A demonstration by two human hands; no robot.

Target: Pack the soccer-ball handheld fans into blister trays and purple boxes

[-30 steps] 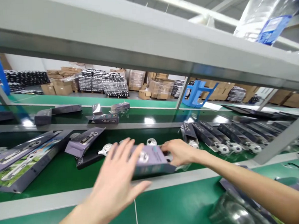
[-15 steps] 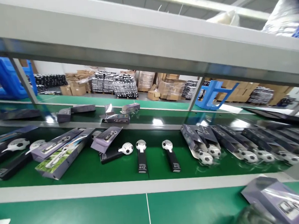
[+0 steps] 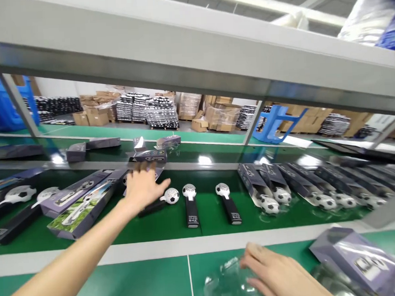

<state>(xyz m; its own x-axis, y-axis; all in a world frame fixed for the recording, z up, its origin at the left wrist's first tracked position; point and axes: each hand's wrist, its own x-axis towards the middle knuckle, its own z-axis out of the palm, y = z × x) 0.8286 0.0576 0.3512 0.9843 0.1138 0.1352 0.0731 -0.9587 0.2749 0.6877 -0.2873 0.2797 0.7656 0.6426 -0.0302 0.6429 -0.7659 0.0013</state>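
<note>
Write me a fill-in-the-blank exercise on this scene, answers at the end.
The clear plastic piece is held in the ____ hand.
The surface below the left hand is coloured ____.
The black-handled devices have ball-shaped heads patterned black and ____.
The stools beyond that surface are ____.
Missing words: right; green; white; blue.

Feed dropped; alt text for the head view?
The left hand, open, is over a purple box beside black soccer-ball-headed devices on a green surface; the right hand, lower down, touches clear plastic packaging. Boxes showing soccer-ball ends line the right.
</note>
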